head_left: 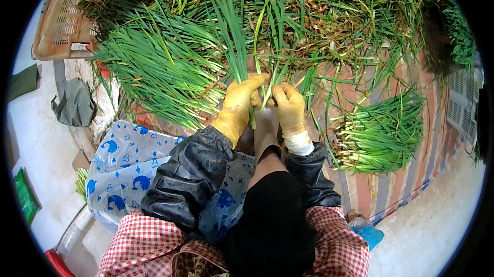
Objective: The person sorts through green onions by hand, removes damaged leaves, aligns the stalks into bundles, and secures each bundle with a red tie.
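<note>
Between the left pile (159, 66) and right pile (386, 135), both aligned and apparently done, the left hand (240, 103) is clamped around a green bunch (232, 40) and the right hand (289, 109) pinches a leafy stalk (266, 95), while the far tangled heap (339, 14) seems undone.

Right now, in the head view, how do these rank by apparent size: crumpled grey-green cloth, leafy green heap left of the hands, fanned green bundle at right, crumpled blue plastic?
1. Leafy green heap
2. Fanned green bundle
3. Grey-green cloth
4. Blue plastic
</note>
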### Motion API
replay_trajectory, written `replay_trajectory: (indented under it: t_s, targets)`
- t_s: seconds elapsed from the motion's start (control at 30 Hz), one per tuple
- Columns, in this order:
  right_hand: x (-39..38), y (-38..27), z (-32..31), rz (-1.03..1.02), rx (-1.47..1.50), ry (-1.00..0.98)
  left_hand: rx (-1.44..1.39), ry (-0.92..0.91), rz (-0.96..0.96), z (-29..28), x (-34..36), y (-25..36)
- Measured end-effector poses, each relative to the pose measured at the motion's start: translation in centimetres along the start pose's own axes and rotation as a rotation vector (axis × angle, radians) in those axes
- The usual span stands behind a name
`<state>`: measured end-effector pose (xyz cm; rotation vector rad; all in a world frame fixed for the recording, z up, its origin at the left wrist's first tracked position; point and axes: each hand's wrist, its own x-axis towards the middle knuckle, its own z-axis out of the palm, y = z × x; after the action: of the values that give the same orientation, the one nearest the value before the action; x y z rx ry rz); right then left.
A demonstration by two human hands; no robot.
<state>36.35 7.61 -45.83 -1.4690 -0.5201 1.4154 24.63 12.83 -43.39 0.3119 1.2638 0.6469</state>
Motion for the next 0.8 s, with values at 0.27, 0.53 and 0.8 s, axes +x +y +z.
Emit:
replay_trajectory:
  t_s: [0.27, 0.53, 0.8]
  targets:
    - [-0.6, -0.7, 0.1, 0.208, 0.556, -0.132, -0.004, -0.038, -0.089, 0.7, 0.2, -0.9]
    - [3.8, -1.0, -6.1, -0.049, 0.974, 0.275, -0.024, -0.141, 0.1, 0.1, -2.3, 0.6]
    - [1.0, -7.9, -8.7, -0.307, 0.806, 0.239, 0.437, 0.166, 0.218, -3.3, -4.2, 2.0]
